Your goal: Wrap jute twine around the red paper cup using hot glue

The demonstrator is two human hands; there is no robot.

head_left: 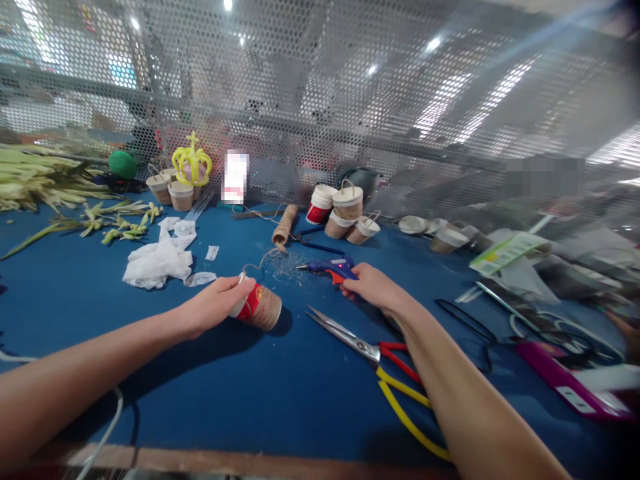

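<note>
My left hand (pixel 220 303) is closed round a red paper cup (pixel 264 308), tilted on its side and partly wrapped in brown twine. A strand of twine runs from the cup to a twine roll (pixel 285 225) lying farther back. In my right hand (pixel 373 287) is a blue hot glue gun (pixel 330 266) with an orange trigger and a small red light. Its nozzle points left over a patch of clear glue scraps (pixel 290 267). Scissors (pixel 367 349) with red and yellow handles lie below the glue gun, partly behind my right forearm.
Several twine-wrapped cups (pixel 345 205) stand by the mesh panel (pixel 300 100). A yellow crown (pixel 193 163), a lit phone (pixel 235 177) and white lace (pixel 157 262) are at the back left. On the right lie a purple power strip (pixel 560 380) and cables.
</note>
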